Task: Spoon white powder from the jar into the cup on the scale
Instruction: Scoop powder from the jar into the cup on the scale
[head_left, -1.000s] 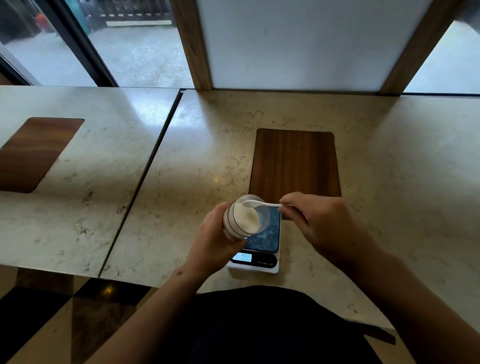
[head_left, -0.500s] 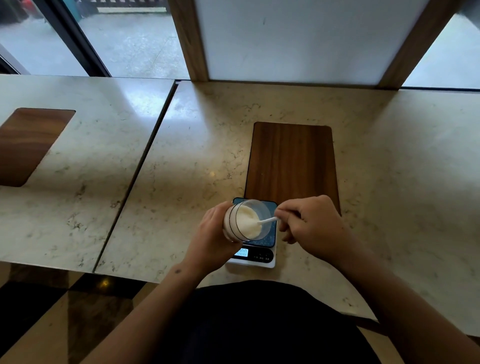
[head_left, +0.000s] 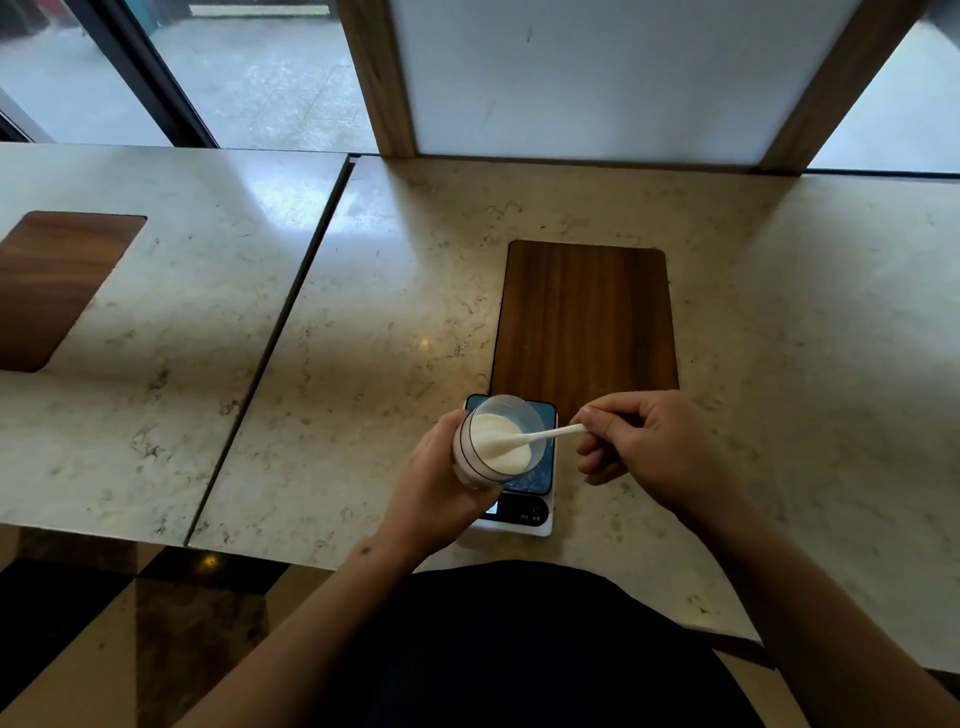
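My left hand (head_left: 441, 488) grips a clear jar (head_left: 498, 441) of white powder, tilted toward the right above the scale (head_left: 530, 499). My right hand (head_left: 649, 447) pinches the handle of a white plastic spoon (head_left: 540, 435), whose bowl lies in the powder inside the jar's mouth. The scale is white with a dark glossy top and a small lit display at its front; the jar covers much of it. No cup can be seen on the scale; the jar and my left hand hide that spot.
The scale stands at the near edge of a marble counter (head_left: 363, 312), just in front of a dark wooden inlay (head_left: 584, 322). A second slab with another wooden inlay (head_left: 57, 280) lies left, past a narrow gap. Windows and wooden posts line the back.
The spoon has gone from resting across the jar's rim to dipping into the powder. My right hand has shifted slightly right; the jar stays tilted in my left hand.
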